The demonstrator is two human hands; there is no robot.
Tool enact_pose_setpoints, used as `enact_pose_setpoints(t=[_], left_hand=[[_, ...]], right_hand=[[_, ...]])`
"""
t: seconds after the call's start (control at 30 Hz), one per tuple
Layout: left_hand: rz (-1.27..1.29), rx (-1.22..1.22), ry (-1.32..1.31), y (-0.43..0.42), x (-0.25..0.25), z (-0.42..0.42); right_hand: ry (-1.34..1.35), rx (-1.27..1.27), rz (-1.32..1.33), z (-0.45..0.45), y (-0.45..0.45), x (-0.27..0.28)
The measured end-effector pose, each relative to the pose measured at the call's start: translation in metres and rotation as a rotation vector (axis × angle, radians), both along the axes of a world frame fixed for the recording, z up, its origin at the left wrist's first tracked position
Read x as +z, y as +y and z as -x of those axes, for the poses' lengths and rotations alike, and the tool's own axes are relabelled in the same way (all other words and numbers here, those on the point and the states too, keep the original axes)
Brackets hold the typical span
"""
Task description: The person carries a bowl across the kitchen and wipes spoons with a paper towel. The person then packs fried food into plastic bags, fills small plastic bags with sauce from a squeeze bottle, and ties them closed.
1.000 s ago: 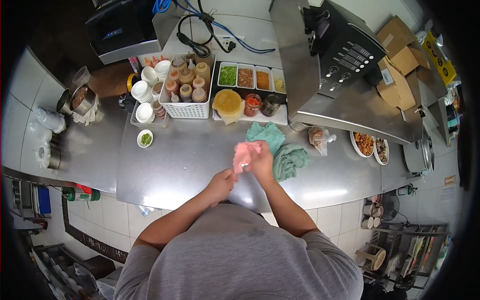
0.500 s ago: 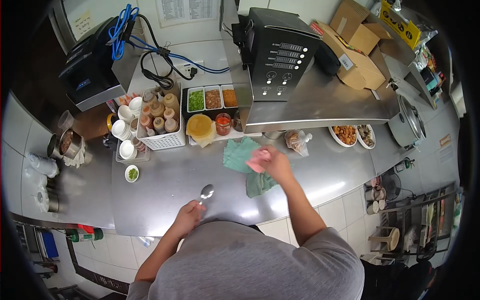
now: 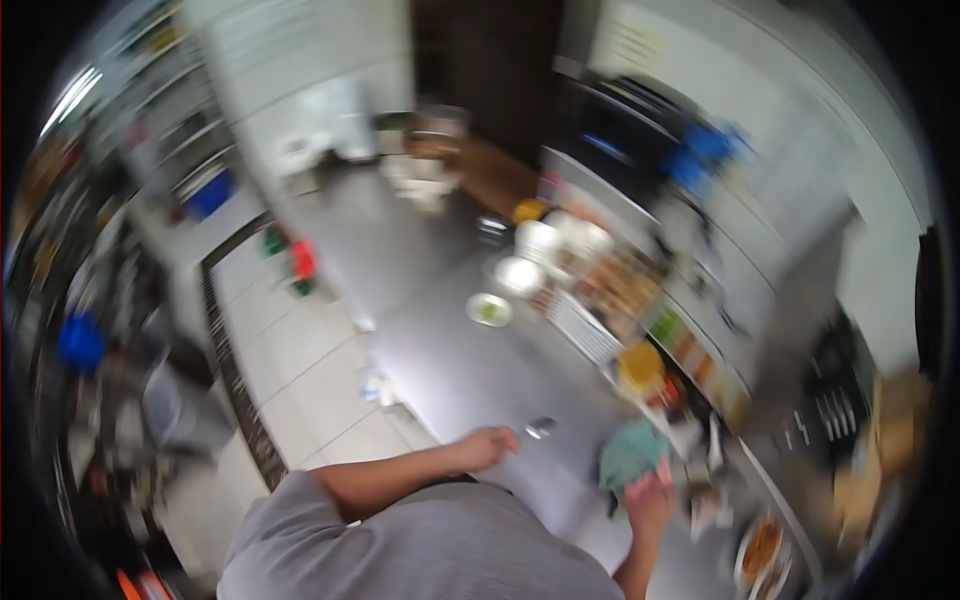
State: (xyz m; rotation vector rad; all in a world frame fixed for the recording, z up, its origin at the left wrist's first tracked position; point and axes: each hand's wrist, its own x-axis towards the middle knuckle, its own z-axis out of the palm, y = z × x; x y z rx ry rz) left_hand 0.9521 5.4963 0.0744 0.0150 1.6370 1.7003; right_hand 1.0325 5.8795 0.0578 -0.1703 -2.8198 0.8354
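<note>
My left hand [image 3: 487, 449] is closed around the handle of a metal spoon [image 3: 540, 428], whose bowl points away from my body over the steel counter [image 3: 430, 350]. My right hand [image 3: 651, 500] grips a pink cloth [image 3: 640, 484]; the fingers are blurred. Just beyond it lies a green cloth [image 3: 632, 449] on the counter. Whether the pink cloth touches the green one cannot be made out. A small white bowl with chopped greens [image 3: 489, 310] sits farther along the counter.
A white basket [image 3: 585, 328] of sauce bottles stands along the wall side, with white bowls [image 3: 520, 276] beside it. A yellow-lidded tub [image 3: 640, 368] is near it. Filled white dishes [image 3: 760, 550] sit at lower right. Tiled floor [image 3: 290, 360] lies left of the counter.
My view has swung to the left, so the counter now runs diagonally and everything is blurred. The spoon is still in my left hand and the pink cloth in my right.
</note>
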Motion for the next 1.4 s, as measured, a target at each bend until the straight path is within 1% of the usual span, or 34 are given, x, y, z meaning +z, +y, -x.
enact_pose_setpoints(t=[0.03,0.07,0.1,0.13,0.17,0.23,0.27,0.3,0.33,0.37,0.4,0.43,0.47,0.5,0.53,0.57,0.63,0.67,0.7,0.73,0.77,0.83,0.87,0.9,0.93,0.97,1.03,1.1,1.2,1.23,1.3,1.33,1.37,1.4], left_hand=[[-0.027,0.003,0.023,-0.01,0.001,-0.004],[0.034,0.113,0.083,-0.017,0.02,-0.008],[-0.04,0.213,-0.019,-0.036,0.034,-0.01],[-0.159,0.352,0.037,-0.059,0.031,-0.017],[-0.14,0.465,0.056,-0.087,0.021,-0.03],[0.437,0.837,0.496,-0.146,-0.022,-0.049],[0.683,0.84,0.349,-0.188,-0.053,-0.068],[0.877,0.787,0.371,-0.235,-0.106,-0.096],[0.901,0.799,0.23,-0.274,-0.101,-0.136],[1.047,0.809,-0.024,-0.326,-0.168,-0.182],[1.177,0.907,-0.232,-0.365,-0.222,-0.244],[1.22,1.13,-0.374,-0.389,-0.248,-0.309],[1.245,1.212,-0.686,-0.411,-0.257,-0.362],[1.12,1.444,-0.853,-0.42,-0.247,-0.398],[0.97,1.665,-1.012,-0.426,-0.236,-0.433],[1.331,1.178,-0.935,-0.436,-0.246,-0.465],[1.165,1.351,-0.989,-0.451,-0.209,-0.478],[1.163,1.362,-0.997,-0.469,-0.211,-0.482],[1.202,1.269,-1.01,-0.482,-0.212,-0.488],[1.24,1.174,-1.02,-0.5,-0.213,-0.492],[1.241,1.183,-1.026,-0.527,-0.214,-0.485],[1.153,1.336,-0.992,-0.572,-0.22,-0.462],[1.166,1.268,-0.908,-0.604,-0.233,-0.442],[1.176,1.204,-0.822,-0.635,-0.259,-0.427],[1.066,1.237,-0.831,-0.665,-0.249,-0.389],[0.82,1.461,-0.741,-0.689,-0.226,-0.347],[1.026,1.324,-0.5,-0.742,-0.239,-0.287],[1.057,1.264,-0.317,-0.791,-0.229,-0.229],[0.97,1.274,-0.334,-0.859,-0.224,-0.176],[0.971,1.301,-0.338,-0.882,-0.218,-0.166],[1.03,1.314,-0.371,-0.918,-0.206,-0.154],[0.981,1.407,-0.417,-0.936,-0.188,-0.15],[0.977,1.425,-0.43,-0.951,-0.172,-0.15],[0.962,1.574,-0.447,-0.965,-0.159,-0.151]], right_hand=[[-0.302,-0.072,-0.282,0.015,0.016,-0.018],[-0.277,-0.231,-0.458,0.029,-0.022,0.014],[-0.156,0.003,-0.467,0.053,-0.014,0.001],[-0.041,0.223,-0.464,0.081,-0.013,-0.012],[-0.194,0.305,-0.383,0.092,-0.069,0.027],[-0.52,0.425,-0.209,0.115,-0.189,0.111],[-0.487,0.582,-0.089,0.124,-0.224,0.106],[-0.45,0.715,-0.046,0.132,-0.261,0.097],[-0.411,0.843,-0.004,0.136,-0.299,0.093],[-0.406,0.95,-0.014,0.136,-0.345,0.109],[-0.396,1.057,-0.02,0.133,-0.388,0.122],[-0.387,1.082,-0.021,0.135,-0.421,0.121],[-0.462,1.196,0.121,0.138,-0.459,0.114],[-0.539,1.304,0.266,0.142,-0.498,0.106],[-0.532,1.325,0.27,0.148,-0.535,0.098],[-0.528,1.332,0.258,0.153,-0.57,0.089],[-0.516,1.353,0.251,0.161,-0.648,0.082],[-0.469,1.375,0.178,0.164,-0.686,0.081],[-0.424,1.395,0.107,0.167,-0.723,0.079],[-0.443,1.467,0.186,0.171,-0.76,0.077],[-0.442,1.478,0.189,0.173,-0.794,0.084],[-0.472,1.578,0.187,0.177,-0.855,0.097],[-0.463,1.58,0.192,0.18,-0.881,0.099],[-0.474,1.589,0.185,0.188,-0.904,0.095],[-0.519,1.615,0.189,0.202,-0.926,0.088],[-0.562,1.64,0.193,0.217,-0.95,0.08],[-0.612,1.635,0.221,0.254,-0.999,0.062],[-0.615,1.573,0.186,0.293,-1.053,0.047],[-0.638,1.6,0.233,0.335,-1.164,0.068],[-0.672,1.599,0.276,0.346,-1.205,0.075],[-0.656,1.696,0.305,0.353,-1.291,0.105],[-0.707,1.793,0.309,0.351,-1.333,0.121],[-0.76,1.888,0.314,0.346,-1.375,0.137],[-0.766,1.908,0.303,0.338,-1.415,0.152]])
